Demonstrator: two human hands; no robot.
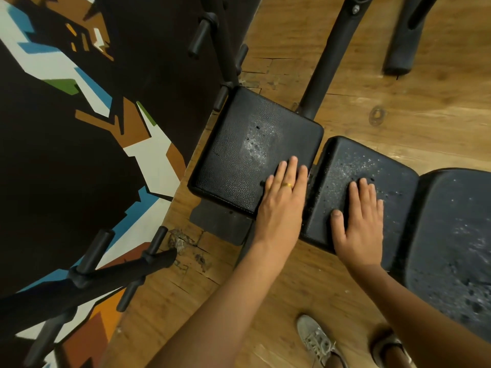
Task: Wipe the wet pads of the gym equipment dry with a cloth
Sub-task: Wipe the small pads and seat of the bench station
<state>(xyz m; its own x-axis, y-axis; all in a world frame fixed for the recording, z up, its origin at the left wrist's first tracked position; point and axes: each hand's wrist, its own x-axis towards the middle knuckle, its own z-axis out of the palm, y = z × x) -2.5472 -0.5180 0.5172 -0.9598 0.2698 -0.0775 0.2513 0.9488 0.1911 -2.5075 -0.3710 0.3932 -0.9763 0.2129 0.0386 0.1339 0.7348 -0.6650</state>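
The left hand (281,197), fingers straight and close together, lies flat on the near corner of a square black textured vinyl pad (233,144); the right hand (361,216), equally flat with its thumb spread, rests on the neighbouring black padded cushion (377,160); neither holds anything, and no cloth shows; the palms are probably feeling for wetness, since droplets glisten just beyond both sets of fingertips; right of the right hand lies a third speckled black pad (457,221); pale wooden floor (398,88) lies beneath.
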